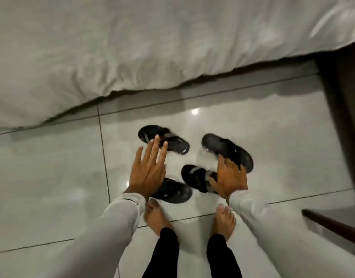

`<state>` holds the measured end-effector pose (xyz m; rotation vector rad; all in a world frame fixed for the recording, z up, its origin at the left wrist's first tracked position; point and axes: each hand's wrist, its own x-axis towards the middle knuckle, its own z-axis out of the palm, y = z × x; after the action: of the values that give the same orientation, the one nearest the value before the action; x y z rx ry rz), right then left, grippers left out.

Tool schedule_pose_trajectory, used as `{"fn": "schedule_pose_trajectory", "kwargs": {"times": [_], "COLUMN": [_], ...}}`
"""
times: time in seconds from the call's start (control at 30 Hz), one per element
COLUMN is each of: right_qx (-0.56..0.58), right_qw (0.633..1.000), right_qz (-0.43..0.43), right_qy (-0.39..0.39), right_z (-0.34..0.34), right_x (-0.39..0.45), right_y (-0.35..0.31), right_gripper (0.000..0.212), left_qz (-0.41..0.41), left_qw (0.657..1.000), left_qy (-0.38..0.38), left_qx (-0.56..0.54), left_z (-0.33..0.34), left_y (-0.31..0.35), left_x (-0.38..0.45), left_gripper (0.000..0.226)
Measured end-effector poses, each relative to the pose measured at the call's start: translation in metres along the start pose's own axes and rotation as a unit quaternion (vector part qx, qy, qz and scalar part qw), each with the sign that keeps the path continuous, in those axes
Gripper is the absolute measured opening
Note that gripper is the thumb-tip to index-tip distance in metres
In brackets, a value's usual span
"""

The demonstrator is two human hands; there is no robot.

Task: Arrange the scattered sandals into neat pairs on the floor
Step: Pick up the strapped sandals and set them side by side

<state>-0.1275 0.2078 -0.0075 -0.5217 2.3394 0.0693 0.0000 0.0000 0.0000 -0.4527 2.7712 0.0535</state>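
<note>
Hands (pixel 148 169) spread, sandals (pixel 226 151) beneath

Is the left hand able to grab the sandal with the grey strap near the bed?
Probably yes. The left hand is open with its fingertips over that grey-strapped sandal, and nothing lies between them. The right hand is busy over other sandals.

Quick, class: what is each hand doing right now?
Left hand: open, fingers spread, holding nothing.
Right hand: open over the sandals; any grip cannot be told.
</note>
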Motion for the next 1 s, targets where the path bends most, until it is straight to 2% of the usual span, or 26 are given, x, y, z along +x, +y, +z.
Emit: {"fn": "schedule_pose_trajectory", "kwargs": {"times": [0.07, 0.13, 0.27, 0.4, 0.5, 0.57, 0.67, 0.83, 1.0], "right_qx": [0.109, 0.207, 0.343, 0.376, 0.350, 0.315, 0.247, 0.099, 0.022], "right_qw": [0.986, 0.958, 0.907, 0.874, 0.882, 0.892, 0.923, 0.982, 0.996], "right_qz": [0.109, 0.177, 0.243, 0.307, 0.314, 0.324, 0.287, 0.114, 0.000], "right_qy": [-0.057, -0.087, -0.029, -0.015, 0.010, 0.027, 0.063, 0.110, 0.084], "right_z": [0.059, 0.101, 0.161, 0.193, 0.197, 0.188, 0.166, 0.124, 0.106], "right_x": [0.024, 0.042, 0.083, 0.109, 0.112, 0.104, 0.089, 0.082, 0.106], "right_y": [0.001, 0.001, -0.002, -0.003, -0.002, -0.005, -0.014, -0.044, -0.098], "right_gripper": [0.077, 0.071, 0.064, 0.052, 0.043, 0.043, 0.038, 0.031, 0.043], "left_qz": [0.017, 0.035, 0.073, 0.100, 0.089, 0.075, 0.064, -0.024, -0.134], "left_qw": [0.995, 0.989, 0.983, 0.972, 0.964, 0.966, 0.972, 0.984, 0.975], "left_qy": [-0.094, -0.135, -0.129, -0.138, -0.164, -0.167, -0.161, -0.160, -0.176], "left_qx": [0.015, 0.045, 0.105, 0.160, 0.191, 0.180, 0.160, 0.078, 0.001], "left_z": [0.055, 0.096, 0.142, 0.157, 0.157, 0.148, 0.132, 0.112, 0.122], "left_y": [-0.001, -0.009, -0.025, -0.036, -0.040, -0.044, -0.055, -0.100, -0.148], "left_x": [0.014, 0.032, 0.095, 0.149, 0.163, 0.160, 0.150, 0.122, 0.094], "left_gripper": [0.081, 0.082, 0.077, 0.053, 0.039, 0.038, 0.042, 0.033, 0.031]}}
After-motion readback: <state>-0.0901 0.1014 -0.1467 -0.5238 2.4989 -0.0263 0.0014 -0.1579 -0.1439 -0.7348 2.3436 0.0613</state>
